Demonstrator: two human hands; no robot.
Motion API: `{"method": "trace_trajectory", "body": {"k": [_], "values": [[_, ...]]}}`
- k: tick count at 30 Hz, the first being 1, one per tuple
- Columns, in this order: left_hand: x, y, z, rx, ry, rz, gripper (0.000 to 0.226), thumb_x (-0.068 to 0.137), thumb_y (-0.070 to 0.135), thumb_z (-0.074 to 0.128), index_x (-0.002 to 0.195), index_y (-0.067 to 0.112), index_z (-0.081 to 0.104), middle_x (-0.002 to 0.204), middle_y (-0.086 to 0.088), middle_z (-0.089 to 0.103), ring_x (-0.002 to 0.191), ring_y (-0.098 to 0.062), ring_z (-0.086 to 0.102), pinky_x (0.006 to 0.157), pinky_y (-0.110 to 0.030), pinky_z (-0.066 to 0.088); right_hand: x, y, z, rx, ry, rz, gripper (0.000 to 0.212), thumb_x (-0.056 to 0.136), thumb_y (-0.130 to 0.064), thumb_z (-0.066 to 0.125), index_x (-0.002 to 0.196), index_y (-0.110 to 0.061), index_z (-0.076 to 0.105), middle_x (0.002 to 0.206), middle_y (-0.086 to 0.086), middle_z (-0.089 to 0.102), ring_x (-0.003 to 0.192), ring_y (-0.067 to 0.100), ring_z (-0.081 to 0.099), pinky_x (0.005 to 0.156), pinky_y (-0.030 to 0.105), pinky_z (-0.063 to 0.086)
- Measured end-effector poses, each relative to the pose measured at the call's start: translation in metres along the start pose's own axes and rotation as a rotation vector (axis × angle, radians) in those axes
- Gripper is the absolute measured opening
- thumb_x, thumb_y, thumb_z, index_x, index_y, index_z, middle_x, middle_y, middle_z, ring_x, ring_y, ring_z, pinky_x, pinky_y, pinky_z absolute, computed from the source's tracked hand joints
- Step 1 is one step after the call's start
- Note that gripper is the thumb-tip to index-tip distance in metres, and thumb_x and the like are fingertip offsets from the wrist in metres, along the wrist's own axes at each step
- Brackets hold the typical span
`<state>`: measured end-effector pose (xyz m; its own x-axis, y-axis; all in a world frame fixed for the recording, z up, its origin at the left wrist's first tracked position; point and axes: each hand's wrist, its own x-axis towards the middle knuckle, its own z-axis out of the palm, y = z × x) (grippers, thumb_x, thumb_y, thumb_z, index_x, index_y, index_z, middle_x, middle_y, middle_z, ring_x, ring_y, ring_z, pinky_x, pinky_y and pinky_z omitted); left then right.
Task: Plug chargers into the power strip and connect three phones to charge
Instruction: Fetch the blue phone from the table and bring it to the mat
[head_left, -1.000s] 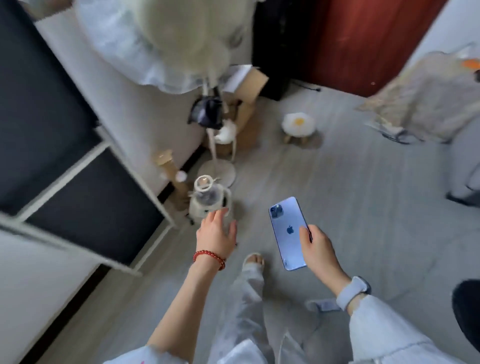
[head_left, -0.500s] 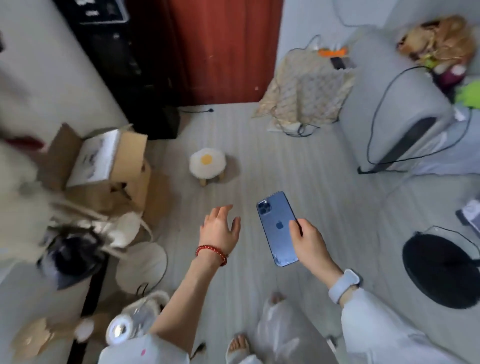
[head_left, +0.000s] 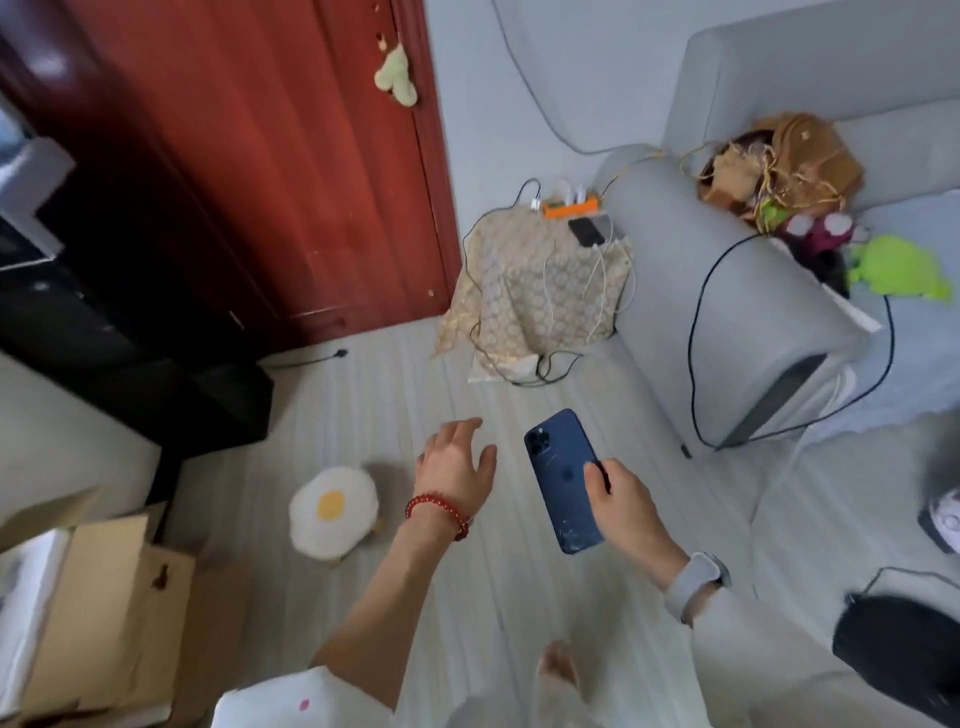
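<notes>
cardboard box (head_left: 104, 613), lower left corner, flaps open; something white shows at its left side, contents otherwise not readable. black cabinet (head_left: 130, 332) along the left wall. red door (head_left: 270, 171) behind it, a small pale plush (head_left: 397, 78) hanging on it. egg stool (head_left: 332, 512) on the floor (head_left: 415, 379), white with a yellow centre, just right of the box.

left hand (head_left: 457, 473): fingers spread, palm down, holding nothing, in the air above the floor; red bead bracelet (head_left: 441, 514) at the wrist.

blue phone (head_left: 563, 480): back side up, camera end pointing away, lower end scuffed. right hand (head_left: 623, 509): clamped on the phone's right edge, thumb on the back; grey watch (head_left: 696, 577) at the wrist. hands apart, the phone between them.

covered table (head_left: 530, 291) against the far wall, beside the sofa, draped in a patterned cloth. on top: orange power strip (head_left: 569, 208) with white chargers (head_left: 569, 195) plugged in; dark phone (head_left: 587, 231) lying just in front of the strip. white cables (head_left: 597, 291) hang down the cloth; black cable (head_left: 478, 291) trails to the floor.

grey sofa (head_left: 727, 312), right. on its seat: brown bag (head_left: 789, 161), open, with tangled yellowish cords at its mouth, contents unclear; green plush (head_left: 893, 267) beside it. black cord (head_left: 696, 338) looped over the sofa arm.

black round object (head_left: 904, 654), lower right edge, kind unclear.
</notes>
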<state>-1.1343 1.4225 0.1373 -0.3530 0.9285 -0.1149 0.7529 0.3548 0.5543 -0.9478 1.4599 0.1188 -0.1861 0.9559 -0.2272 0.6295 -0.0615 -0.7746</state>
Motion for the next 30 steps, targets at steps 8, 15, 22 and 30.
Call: {"method": "trace_trajectory", "body": {"k": [8, 15, 22, 30], "values": [[0.207, 0.02, 0.009, -0.014, -0.013, -0.047, 0.042, 0.089, 0.03, 0.045, 0.129, 0.017, 0.042, 0.137, -0.007, 0.045, 0.126, -0.025, 0.04, 0.106, -0.043, 0.035, 0.213, -0.028, -0.02, 0.024, -0.014, 0.015, 0.036, 0.095, -0.025, 0.039, 0.06, -0.021, 0.033, 0.058, -0.004, 0.04, 0.051, 0.008, 0.038, 0.045, 0.02, 0.027], [0.425, 0.03, 0.019, -0.069, -0.047, -0.083, 0.041, 0.089, 0.028, 0.046, 0.127, 0.015, 0.044, 0.134, -0.011, 0.046, 0.124, -0.028, 0.041, 0.104, -0.045, 0.036, 0.424, -0.062, -0.023, -0.031, -0.034, 0.067, 0.033, 0.096, -0.024, 0.036, 0.064, -0.016, 0.036, 0.061, -0.003, 0.04, 0.06, 0.02, 0.042, 0.047, 0.026, 0.028], [0.605, 0.063, 0.021, -0.105, -0.109, -0.112, 0.041, 0.089, 0.025, 0.046, 0.128, 0.012, 0.044, 0.135, -0.012, 0.045, 0.125, -0.027, 0.041, 0.103, -0.042, 0.037, 0.593, -0.088, -0.046, 0.025, -0.068, 0.187, 0.029, 0.096, -0.021, 0.035, 0.068, -0.02, 0.038, 0.068, -0.004, 0.044, 0.061, 0.014, 0.043, 0.048, 0.023, 0.028], [0.73, 0.059, 0.094, -0.155, -0.211, -0.362, 0.04, 0.09, 0.025, 0.044, 0.129, 0.013, 0.043, 0.138, -0.012, 0.042, 0.127, -0.027, 0.039, 0.104, -0.045, 0.036, 0.77, -0.058, -0.034, 0.0, -0.298, 0.313, 0.009, 0.094, -0.013, 0.038, 0.097, -0.007, 0.044, 0.096, 0.011, 0.053, 0.088, 0.03, 0.054, 0.074, 0.037, 0.042]]}}
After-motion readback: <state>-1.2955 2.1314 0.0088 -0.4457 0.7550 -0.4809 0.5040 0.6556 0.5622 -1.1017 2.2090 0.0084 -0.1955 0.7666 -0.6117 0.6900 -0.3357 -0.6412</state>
